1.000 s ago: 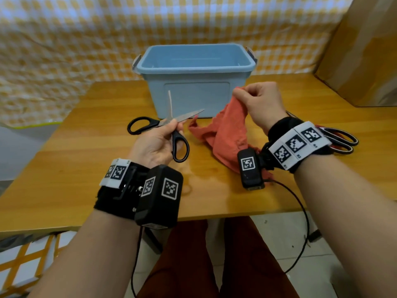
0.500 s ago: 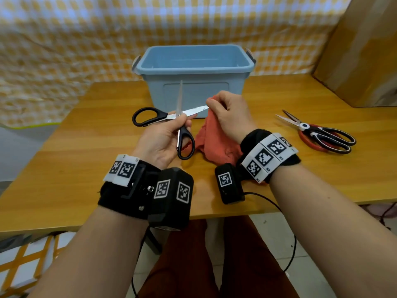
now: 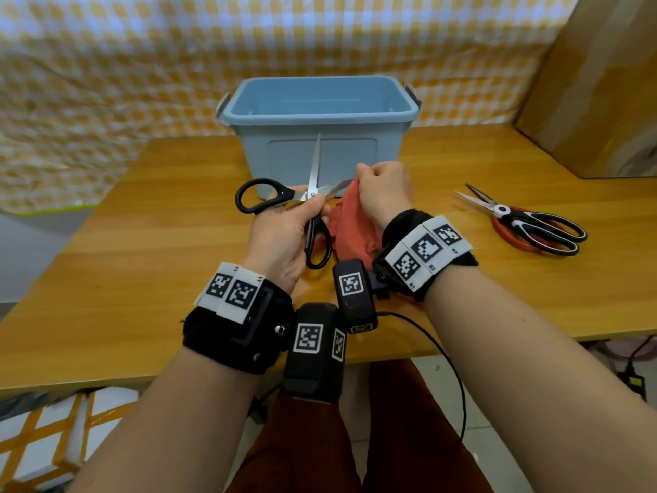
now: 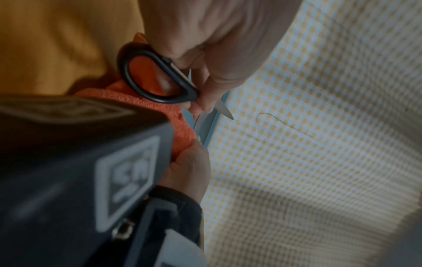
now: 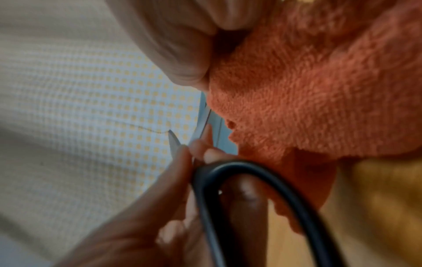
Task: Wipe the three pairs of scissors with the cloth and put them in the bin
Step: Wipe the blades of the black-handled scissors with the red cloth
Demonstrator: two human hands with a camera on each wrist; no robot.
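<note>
2 hands meet over the table [image 3: 142,243] in the head view. The left hand [image 3: 284,233] pinches the black-handled scissors [image 3: 313,193] at the pivot, blades spread wide, apparently so each edge can be reached on its own: 1 blade points to 12 o'clock in front of the blue bin [image 3: 320,112], the other runs toward 3 o'clock into the orange cloth [image 3: 350,222]. The right hand [image 3: 385,193] has its fingers curled round a bunch of that cloth and presses it on the sideways blade, which looks like the wiping stroke of the 1st pair. At 3 o'clock, well apart from the hands, 2 more pairs lie stacked on the table, a black-and-white pair [image 3: 522,222] over a red-handled pair [image 3: 512,233], seemingly waiting their turn. No scissors can be seen inside the bin, though its floor is partly hidden.

Left wrist view: the fingers [image 4: 205,101] close on the scissors beside 1 black handle loop [image 4: 157,75], and a blade tip [image 4: 226,112] pokes out past them. Cloth shows orange through and below the loop, with the right hand gripping it at 6 o'clock.

Right wrist view, blurred: the cloth fills the 2 o'clock side under the curled right fingers [image 5: 182,54]. At 6 o'clock the left hand holds the scissors, and a blade [image 5: 200,126] disappears under the cloth's edge, so contact there seems likely.
</note>
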